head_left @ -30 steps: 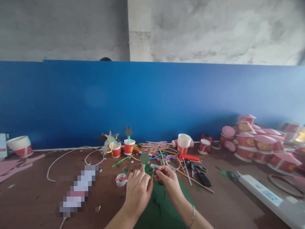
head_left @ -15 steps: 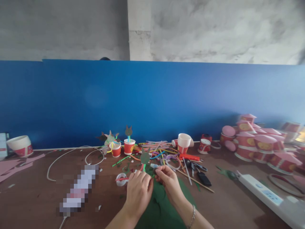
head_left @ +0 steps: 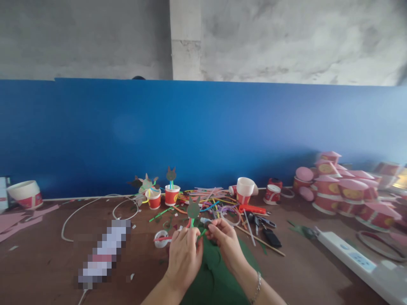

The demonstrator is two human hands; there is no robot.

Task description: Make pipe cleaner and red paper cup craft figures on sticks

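My left hand [head_left: 185, 250] is closed round green and red sticks; a dark round paper head with two pointed ears [head_left: 193, 209] rises above its fingers. The fingertips of my right hand [head_left: 224, 238] are pinched together beside it, at the end of a green strip [head_left: 202, 232]; anything else between them is too small to make out. Under both hands lies dark green material [head_left: 211, 271]. A roll of clear tape [head_left: 161, 238] sits just left of my left hand, with a red stick across it.
Behind the hands lies a pile of coloured sticks [head_left: 216, 203]. Red-and-white cups [head_left: 172, 195] stand at the back, one holding another eared head. To the right are keys [head_left: 271, 237], a white power strip [head_left: 349, 250] and stacked cups with pink tops [head_left: 327, 190].
The green strip between my hands now shows more clearly, and the fingers have shifted slightly. The whole view has moved a little.
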